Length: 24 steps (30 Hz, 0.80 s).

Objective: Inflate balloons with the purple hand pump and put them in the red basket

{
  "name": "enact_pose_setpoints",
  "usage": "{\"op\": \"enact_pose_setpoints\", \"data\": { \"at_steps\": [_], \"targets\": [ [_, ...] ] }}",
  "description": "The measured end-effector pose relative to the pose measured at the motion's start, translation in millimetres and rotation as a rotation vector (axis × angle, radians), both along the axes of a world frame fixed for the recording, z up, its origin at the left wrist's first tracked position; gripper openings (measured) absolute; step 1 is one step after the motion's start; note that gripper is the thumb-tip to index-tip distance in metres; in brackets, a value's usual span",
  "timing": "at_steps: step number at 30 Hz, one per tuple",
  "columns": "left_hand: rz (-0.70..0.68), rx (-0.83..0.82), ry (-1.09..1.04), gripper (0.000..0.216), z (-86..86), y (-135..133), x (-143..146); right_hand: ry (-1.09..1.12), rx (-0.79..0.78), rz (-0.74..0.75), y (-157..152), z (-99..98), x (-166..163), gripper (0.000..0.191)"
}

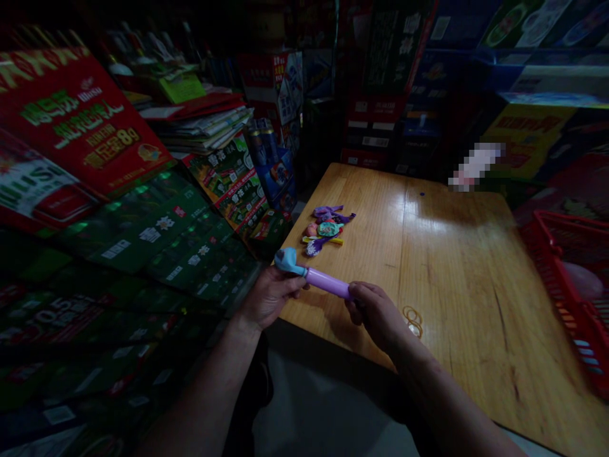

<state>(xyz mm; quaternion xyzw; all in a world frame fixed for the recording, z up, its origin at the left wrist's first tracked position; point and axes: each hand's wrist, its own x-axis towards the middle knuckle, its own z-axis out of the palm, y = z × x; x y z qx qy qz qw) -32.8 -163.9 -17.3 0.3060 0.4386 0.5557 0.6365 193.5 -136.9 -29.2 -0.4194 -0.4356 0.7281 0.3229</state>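
Observation:
Between my hands is a purple hand pump, held above the near left edge of the wooden table. A light blue balloon, slightly puffed, sits on the pump's left end. My left hand pinches the balloon's neck where it meets the nozzle. Closed round the other end of the pump is my right hand. Beyond them on the table lies a small pile of flat balloons in purple, teal, yellow and other colours. Several rubber bands rest beside my right forearm.
A red plastic basket with a pale rounded thing in it stands at the right. Stacked green beer cartons rise close on the left. More boxes line the back. A blurred-out patch covers something at the table's far right.

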Motion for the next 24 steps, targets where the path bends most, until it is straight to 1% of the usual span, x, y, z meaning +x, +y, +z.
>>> {"op": "enact_pose_setpoints", "data": {
  "at_steps": [5, 9, 15, 17, 21, 24],
  "targets": [
    [0.048, -0.001, -0.113, 0.029, -2.4, 1, 8, -0.019, 0.058, -0.016, 2, -1.4, -5, 0.023],
    [0.077, -0.015, -0.127, 0.029, -2.1, 2, 12, -0.082, 0.113, -0.026, 4, 0.0, -5, 0.021],
    [0.039, -0.018, -0.116, 0.035, 3.9, 1, 11, -0.105, 0.149, 0.037, 4, 7.5, -3, 0.021],
    [0.030, -0.010, -0.109, 0.032, 5.8, 0, 9, -0.113, 0.159, 0.041, 4, 8.3, -3, 0.021],
    [-0.034, -0.009, -0.089, 0.030, 8.3, -1, 6, -0.152, 0.203, 0.036, 5, 7.6, -1, 0.021],
    [-0.008, -0.012, -0.110, 0.032, 8.0, -2, 6, -0.191, 0.255, 0.054, 6, 6.5, 0, 0.025]
  ]
}}
